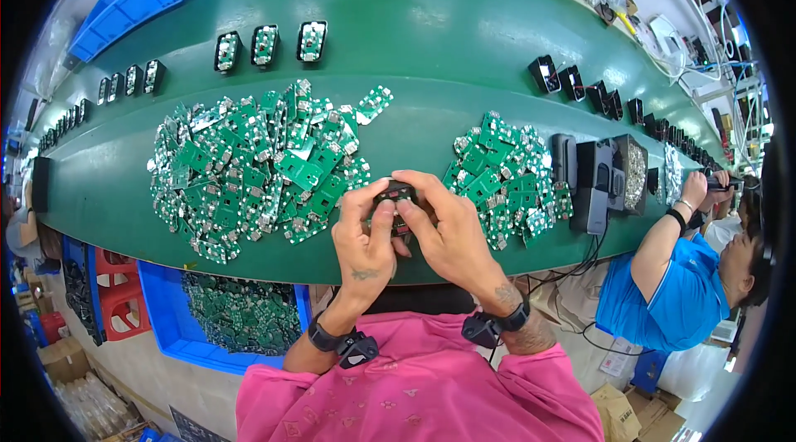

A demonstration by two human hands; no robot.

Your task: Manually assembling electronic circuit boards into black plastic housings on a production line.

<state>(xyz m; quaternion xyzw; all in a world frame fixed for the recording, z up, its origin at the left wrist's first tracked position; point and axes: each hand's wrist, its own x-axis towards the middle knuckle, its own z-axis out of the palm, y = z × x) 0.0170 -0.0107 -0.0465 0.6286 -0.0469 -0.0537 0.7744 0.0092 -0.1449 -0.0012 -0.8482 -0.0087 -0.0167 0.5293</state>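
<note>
Near the front edge of the green table, my left hand [362, 250] and my right hand [453, 236] both grip a small black plastic housing [399, 192]. My two thumbs press on its upper face, where a circuit board partly shows; the fingers hide most of it. Left of my hands lies a large heap of green circuit boards [249, 164]. A smaller heap of circuit boards [500, 172] spreads to the right. One loose circuit board [375, 104] lies beyond the large heap. Farther back, three black housings with boards in them [264, 45] stand in a row.
Black housings [570, 84] line the conveyor-like table at the right. Black and grey devices [590, 185] with cables stand beside the smaller heap. A blue bin [162, 309] of boards and a red stool [124, 297] are lower left. A person in blue [676, 280] works at the right.
</note>
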